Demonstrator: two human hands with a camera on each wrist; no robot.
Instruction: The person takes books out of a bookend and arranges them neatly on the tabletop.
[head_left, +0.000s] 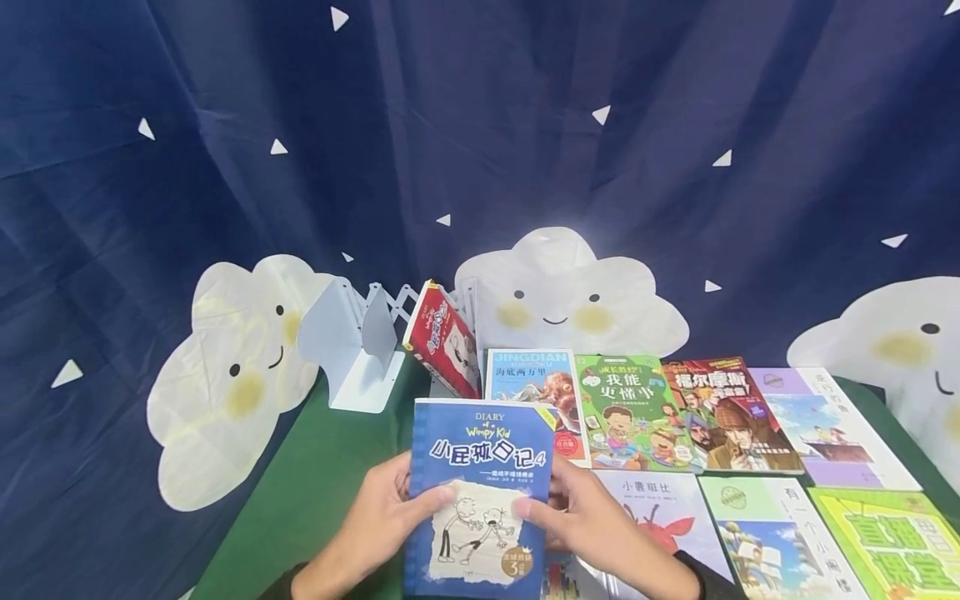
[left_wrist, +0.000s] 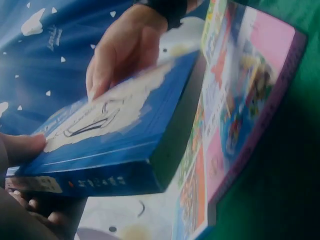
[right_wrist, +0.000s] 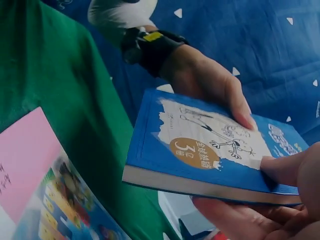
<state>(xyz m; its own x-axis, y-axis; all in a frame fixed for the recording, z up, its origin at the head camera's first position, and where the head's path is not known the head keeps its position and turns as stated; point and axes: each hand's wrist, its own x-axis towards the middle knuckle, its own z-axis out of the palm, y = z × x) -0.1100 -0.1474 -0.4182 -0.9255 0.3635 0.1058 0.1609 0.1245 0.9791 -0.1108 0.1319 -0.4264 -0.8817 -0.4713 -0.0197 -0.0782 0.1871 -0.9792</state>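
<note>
A blue Diary of a Wimpy Kid book is held up, cover towards me, between both hands. On its left edge my left hand grips it, thumb on the cover and fingers behind. My right hand holds the right edge in the same way. The right wrist view shows the book's page edges and both thumbs on the front. Beyond it, a red Wimpy Kid book leans tilted in a white folding bookend rack.
Several books lie face up to the right, among them an octopus-cover book, a green book and a detective book. A green cloth covers the table. Behind hangs a navy curtain with clouds.
</note>
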